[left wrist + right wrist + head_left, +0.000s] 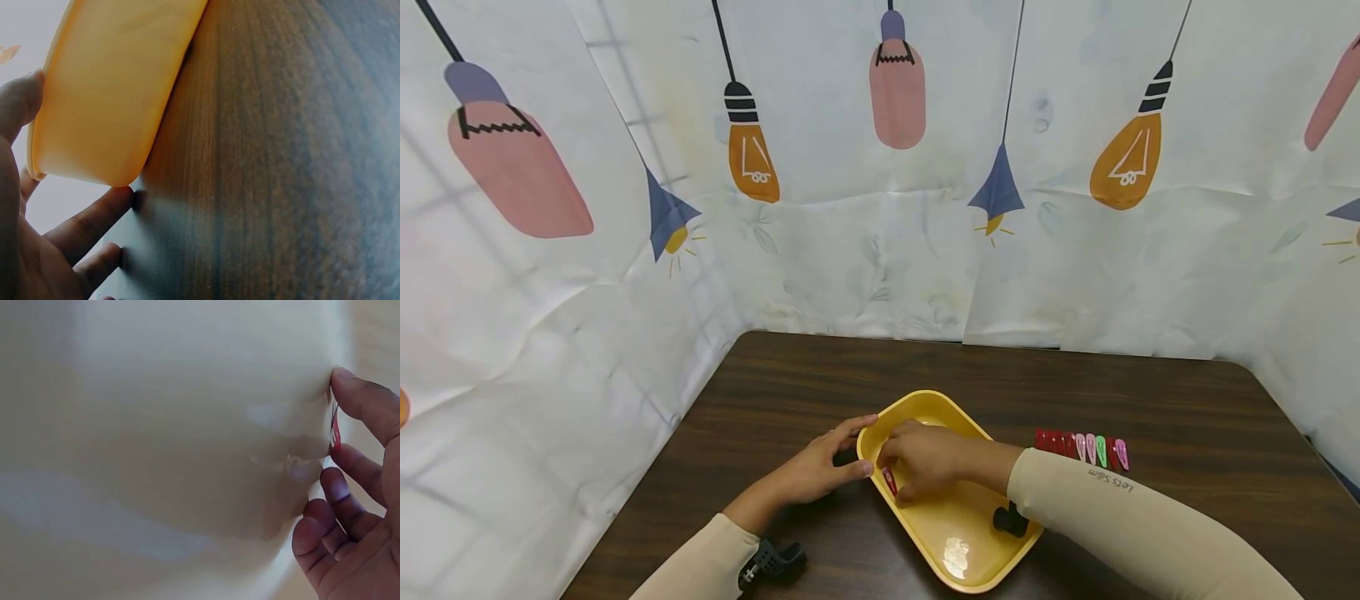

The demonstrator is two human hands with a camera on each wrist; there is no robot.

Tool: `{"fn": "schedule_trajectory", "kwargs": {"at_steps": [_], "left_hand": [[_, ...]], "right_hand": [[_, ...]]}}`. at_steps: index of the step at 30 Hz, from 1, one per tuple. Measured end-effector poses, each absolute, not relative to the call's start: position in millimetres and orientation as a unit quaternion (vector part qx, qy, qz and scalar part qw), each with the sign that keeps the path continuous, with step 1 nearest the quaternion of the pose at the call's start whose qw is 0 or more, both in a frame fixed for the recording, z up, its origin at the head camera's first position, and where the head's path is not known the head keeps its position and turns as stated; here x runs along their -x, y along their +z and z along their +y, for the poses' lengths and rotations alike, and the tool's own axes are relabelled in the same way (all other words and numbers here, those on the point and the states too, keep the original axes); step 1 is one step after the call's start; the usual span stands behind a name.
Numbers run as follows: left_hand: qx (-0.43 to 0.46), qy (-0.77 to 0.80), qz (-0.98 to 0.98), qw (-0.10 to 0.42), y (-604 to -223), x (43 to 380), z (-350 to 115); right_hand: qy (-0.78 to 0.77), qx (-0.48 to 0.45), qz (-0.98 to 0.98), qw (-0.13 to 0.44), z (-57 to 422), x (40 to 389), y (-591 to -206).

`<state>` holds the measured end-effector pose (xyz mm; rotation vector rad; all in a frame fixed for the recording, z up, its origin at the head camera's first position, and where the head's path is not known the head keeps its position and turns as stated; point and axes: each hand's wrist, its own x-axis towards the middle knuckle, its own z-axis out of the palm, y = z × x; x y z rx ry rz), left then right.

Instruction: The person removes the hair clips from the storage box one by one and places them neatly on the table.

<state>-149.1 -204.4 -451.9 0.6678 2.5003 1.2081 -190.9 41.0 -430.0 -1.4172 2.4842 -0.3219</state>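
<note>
A yellow plastic tray (pixel 958 517) lies at an angle on the dark wooden table. My right hand (pixel 925 458) reaches into its left part, thumb and index finger pinching the two ends of a small red hair clip (pixel 336 432) beside the tray's wall. In the head view that hair clip (pixel 890 481) shows below the fingers. Thumb and fingertips of my left hand (pixel 820 471) touch the tray's left corner from outside, with the fingers fairly straight. The left wrist view shows the thumb on the rim and another finger at the tray's lower corner (pixel 112 94).
To the right of the tray, hair clips stand in a row on the table: several red ones, pink ones (pixel 1091 448) and a green one (pixel 1101 451). My right sleeve (pixel 1120 500) passes just in front of them. A patterned white sheet (pixel 865 250) hangs behind the table (pixel 805 367).
</note>
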Motion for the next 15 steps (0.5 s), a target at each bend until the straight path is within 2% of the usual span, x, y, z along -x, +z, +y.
{"fn": "schedule_trajectory", "kwargs": {"at_steps": [15], "left_hand": [[-0.223, 0.426, 0.865, 0.145, -450.3, 148.0, -203.9]], "right_hand": [[-0.109, 0.482, 0.862, 0.114, 39.5, 187.6, -430.8]]}}
